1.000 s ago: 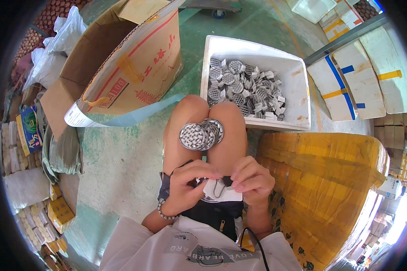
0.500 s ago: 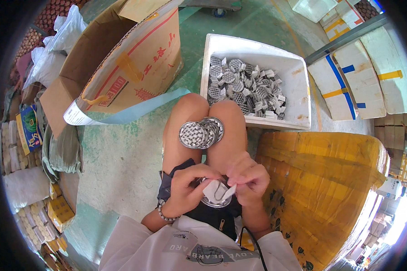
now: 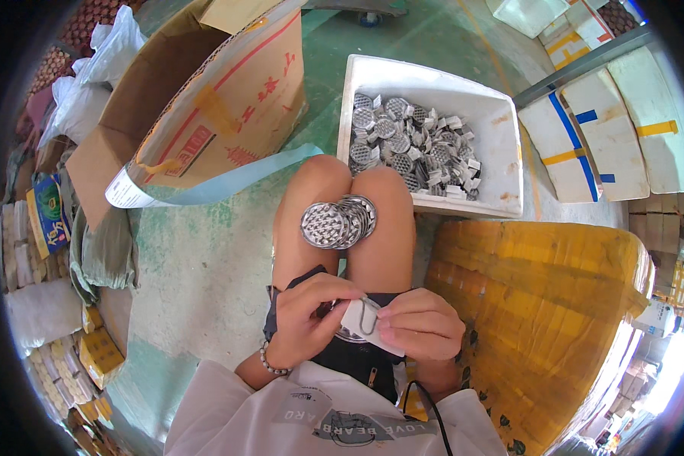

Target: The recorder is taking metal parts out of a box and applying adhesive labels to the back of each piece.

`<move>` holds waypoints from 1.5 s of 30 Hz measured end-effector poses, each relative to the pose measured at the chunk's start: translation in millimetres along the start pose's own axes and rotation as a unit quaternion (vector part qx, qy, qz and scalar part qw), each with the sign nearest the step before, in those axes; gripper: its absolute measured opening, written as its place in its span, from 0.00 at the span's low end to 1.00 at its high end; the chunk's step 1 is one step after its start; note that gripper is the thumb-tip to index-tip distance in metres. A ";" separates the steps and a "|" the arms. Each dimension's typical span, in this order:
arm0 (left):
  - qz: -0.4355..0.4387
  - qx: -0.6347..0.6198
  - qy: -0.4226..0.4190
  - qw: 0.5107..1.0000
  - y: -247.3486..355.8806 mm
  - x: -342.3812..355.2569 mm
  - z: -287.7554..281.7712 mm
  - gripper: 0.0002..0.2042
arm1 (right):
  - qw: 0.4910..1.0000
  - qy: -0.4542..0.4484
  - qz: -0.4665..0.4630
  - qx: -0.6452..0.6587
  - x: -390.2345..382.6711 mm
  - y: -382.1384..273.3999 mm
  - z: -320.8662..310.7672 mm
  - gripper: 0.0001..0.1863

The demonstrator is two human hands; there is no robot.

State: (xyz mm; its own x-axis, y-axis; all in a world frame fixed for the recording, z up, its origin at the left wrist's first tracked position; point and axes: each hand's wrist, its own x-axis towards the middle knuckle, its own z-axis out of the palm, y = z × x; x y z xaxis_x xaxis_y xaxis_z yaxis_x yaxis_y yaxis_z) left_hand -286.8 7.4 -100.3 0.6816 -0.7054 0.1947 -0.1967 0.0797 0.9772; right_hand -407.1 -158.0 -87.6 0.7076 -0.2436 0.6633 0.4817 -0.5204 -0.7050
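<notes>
My left hand (image 3: pixel 311 315) is closed on a white card (image 3: pixel 361 308) that has a dark wire loop on it, with a round metal piece (image 3: pixel 353 335) partly showing underneath, low over my lap. My right hand (image 3: pixel 422 323) grips the card's right side with bent fingers, covering part of it. Across my two bare knees rests a short stack of round, dimpled silver metal discs (image 3: pixel 323 225). Beyond my knees stands a white foam box (image 3: pixel 506 163) holding several similar discs with small white tags.
An open cardboard box (image 3: pixel 247 106) with a pale blue strap (image 3: pixel 228 182) is at left, near bags (image 3: pixel 114 49) and stacked packages. At right sit a yellow tape-wrapped box (image 3: pixel 539 319) and upright white foam pieces (image 3: pixel 600 129). A wheeled trolley (image 3: pixel 357 7) is at the far edge.
My hands and the card have shifted slightly. My right fingers rose at the card's corner half a second ago and have come lower again, now lying over its right part.
</notes>
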 end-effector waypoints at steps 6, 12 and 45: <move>0.029 0.033 0.004 0.999 3.2 4.2 -1.6 0.08 | 0.999 0.016 -0.041 0.022 0.8 2.2 -1.4 0.10; 0.058 0.030 0.003 0.998 5.7 6.1 -4.4 0.08 | 0.998 0.020 -0.002 0.058 -3.6 4.9 0.0 0.09; -0.026 -0.007 -0.162 0.986 20.4 9.4 -22.2 0.12 | 0.994 0.053 0.075 0.052 11.6 17.8 17.3 0.21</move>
State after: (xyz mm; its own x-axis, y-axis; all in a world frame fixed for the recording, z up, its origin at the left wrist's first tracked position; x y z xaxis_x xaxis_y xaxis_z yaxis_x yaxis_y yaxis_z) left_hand -268.8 18.0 -76.7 0.4288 -0.8967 0.1097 -0.1556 0.0464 0.9867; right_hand -381.4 -155.9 -96.8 0.7200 -0.3998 0.5672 0.4289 -0.3861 -0.8166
